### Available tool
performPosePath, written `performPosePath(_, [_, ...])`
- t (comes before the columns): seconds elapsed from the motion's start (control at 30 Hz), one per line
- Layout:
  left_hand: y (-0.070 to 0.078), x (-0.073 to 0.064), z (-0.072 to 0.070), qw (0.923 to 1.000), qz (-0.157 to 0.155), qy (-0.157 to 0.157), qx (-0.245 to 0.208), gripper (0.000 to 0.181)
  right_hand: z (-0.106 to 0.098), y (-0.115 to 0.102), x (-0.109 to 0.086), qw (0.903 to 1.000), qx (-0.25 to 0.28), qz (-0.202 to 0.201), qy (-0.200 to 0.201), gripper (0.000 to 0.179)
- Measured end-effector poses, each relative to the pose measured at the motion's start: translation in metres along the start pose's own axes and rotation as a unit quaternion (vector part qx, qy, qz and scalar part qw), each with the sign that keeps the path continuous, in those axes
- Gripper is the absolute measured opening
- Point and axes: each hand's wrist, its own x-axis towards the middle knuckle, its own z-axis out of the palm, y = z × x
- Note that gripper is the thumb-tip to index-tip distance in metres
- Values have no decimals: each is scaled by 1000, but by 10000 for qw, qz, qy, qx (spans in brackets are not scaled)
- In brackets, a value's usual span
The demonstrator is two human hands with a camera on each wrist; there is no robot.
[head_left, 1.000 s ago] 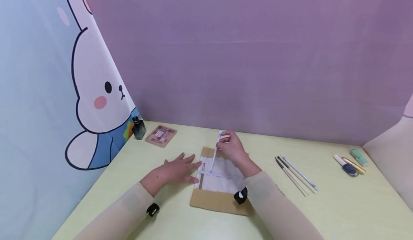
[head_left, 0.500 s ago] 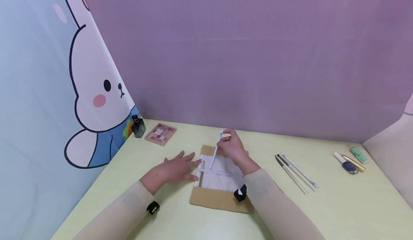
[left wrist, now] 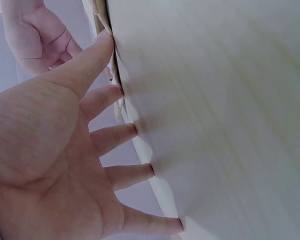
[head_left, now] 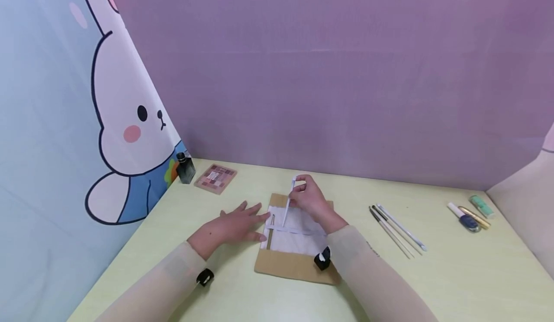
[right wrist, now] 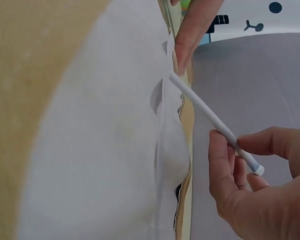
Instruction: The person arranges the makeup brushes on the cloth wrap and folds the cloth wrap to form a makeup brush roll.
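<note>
A tan cloth roll (head_left: 296,268) with a white pocketed lining (head_left: 298,242) lies unfolded on the table. A slim gold-brown stick (head_left: 270,239) sits in its leftmost slot. My right hand (head_left: 310,198) pinches a thin white stick (right wrist: 205,109) near its upper end, between thumb and fingers. The stick slants over the lining, its lower tip at the pocket's upper edge; whether it has entered cannot be told. My left hand (head_left: 235,226) spreads its fingers on the table, with thumb and index finger at the roll's left edge. Fingertips (left wrist: 140,172) of that hand press the tabletop.
Several thin brushes and sticks (head_left: 395,230) lie to the right of the roll. Farther right are a blue-and-white item (head_left: 465,218), a gold tube (head_left: 475,217) and a green item (head_left: 481,206). A palette (head_left: 215,179) and a dark bottle (head_left: 185,168) stand at the back left.
The white stick has tilted slightly more upright, its top shifting a little left with my right hand. My left hand keeps its place at the roll's edge.
</note>
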Motion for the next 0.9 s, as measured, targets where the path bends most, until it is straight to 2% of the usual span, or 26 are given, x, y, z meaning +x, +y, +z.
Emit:
performPosePath(0.27, [0, -1, 0, 10000, -22, -19, 18, 73, 3, 2, -4, 9994, -235, -38, -246, 61])
performPosePath(0.8, [1, -1, 0, 10000, -23, 28, 50, 73, 3, 4, -11, 9963, -559, -160, -626, 47])
performPosePath(0.9, [1, -1, 0, 10000, -17, 21, 59, 74, 3, 4, -12, 9950, -749, -171, -640, 44])
